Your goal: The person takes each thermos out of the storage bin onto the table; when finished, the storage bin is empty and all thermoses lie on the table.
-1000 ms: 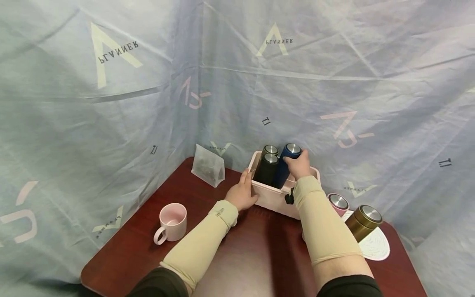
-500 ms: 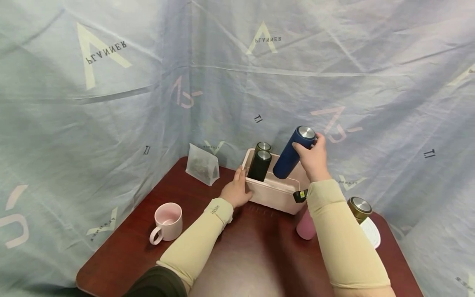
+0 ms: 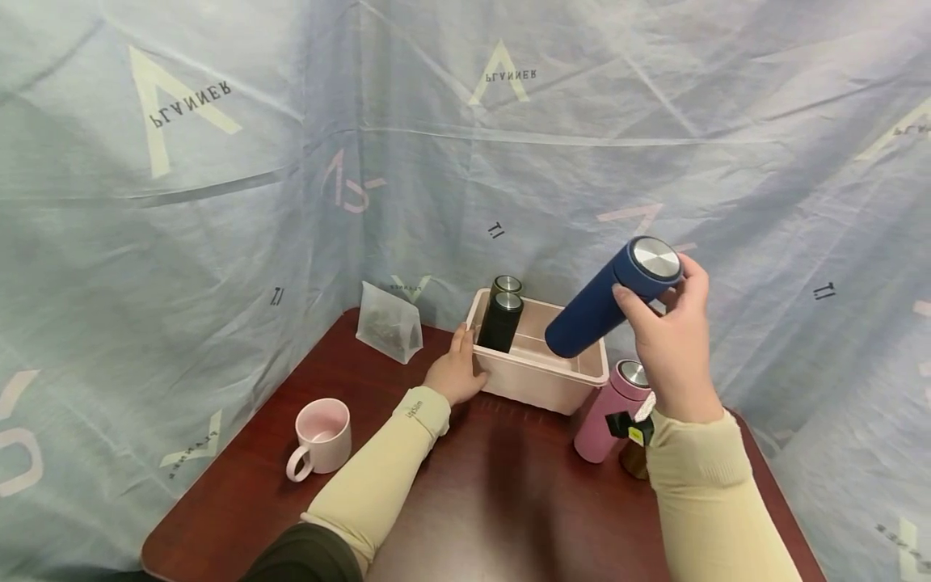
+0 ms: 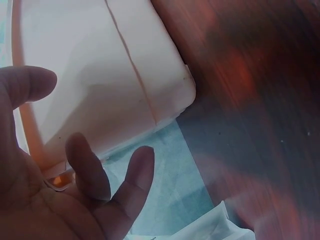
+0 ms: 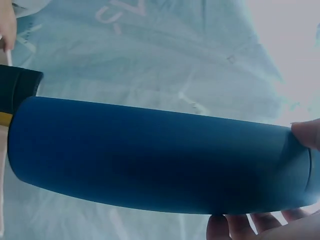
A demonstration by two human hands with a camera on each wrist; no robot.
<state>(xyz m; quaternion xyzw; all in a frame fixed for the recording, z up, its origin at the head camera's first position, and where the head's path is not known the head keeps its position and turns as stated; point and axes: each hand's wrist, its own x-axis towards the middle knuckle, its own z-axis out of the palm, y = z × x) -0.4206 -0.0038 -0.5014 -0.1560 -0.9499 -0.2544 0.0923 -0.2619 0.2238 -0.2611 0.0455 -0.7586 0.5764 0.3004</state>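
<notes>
My right hand (image 3: 672, 331) grips a navy blue bottle (image 3: 600, 315) near its steel cap and holds it tilted in the air above the right end of a pink bin (image 3: 541, 378). The right wrist view shows the blue bottle (image 5: 150, 155) lying across the frame, with my fingertips (image 5: 240, 227) under it. My left hand (image 3: 454, 370) rests with straight fingers against the bin's left end. In the left wrist view the left hand (image 4: 75, 165) lies beside the bin wall (image 4: 100, 75). Two black bottles (image 3: 500, 319) stand in the bin's left end.
A pink bottle (image 3: 607, 408) stands on the dark red table (image 3: 465, 485) right of the bin, and a gold one (image 3: 634, 462) is mostly hidden behind my right wrist. At the left stands a pink mug (image 3: 320, 435), with a clear pouch (image 3: 388, 323) at the back. Blue cloth walls surround the table.
My right hand has lifted the blue bottle out of the bin, up and to the right, more tilted. The left hand has stayed against the bin.
</notes>
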